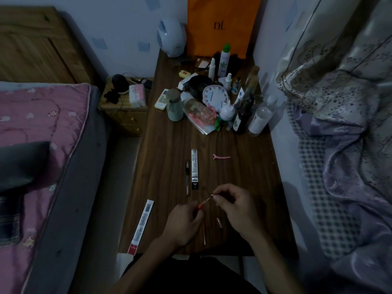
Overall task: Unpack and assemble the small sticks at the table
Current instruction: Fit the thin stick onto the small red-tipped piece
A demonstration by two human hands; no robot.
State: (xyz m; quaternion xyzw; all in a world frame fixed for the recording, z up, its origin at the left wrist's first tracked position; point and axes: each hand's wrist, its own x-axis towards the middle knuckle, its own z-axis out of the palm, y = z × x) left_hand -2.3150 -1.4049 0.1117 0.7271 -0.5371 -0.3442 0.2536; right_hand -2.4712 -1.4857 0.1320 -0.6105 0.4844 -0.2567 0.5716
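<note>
A dark wooden desk (165, 166) is seen from above, its far end crowded with bottles, a pale clock (215, 96) and other clutter, its near half mostly bare. On that near half a long white wrapper (141, 227) lies at the left edge, partly overhanging the front corner, where it could be knocked to the floor by a forearm. A second narrow packet (194, 169) and a dark pen (187, 177) lie side by side further in. The left hand (183, 223) and the right hand (232, 205) are held just above the desk near its front edge. Between them a thin stick with an orange end (204, 202) is gripped: the left fingers are pinched on the orange end, the right fingers on the pale tip. Bending or snapping appears the main risk if the ends are pushed off-axis. A loose stick (204, 234) and a short cap-like piece (218, 222) lie below the hands, and could be rolled off by a wrist in this dim light.
</note>
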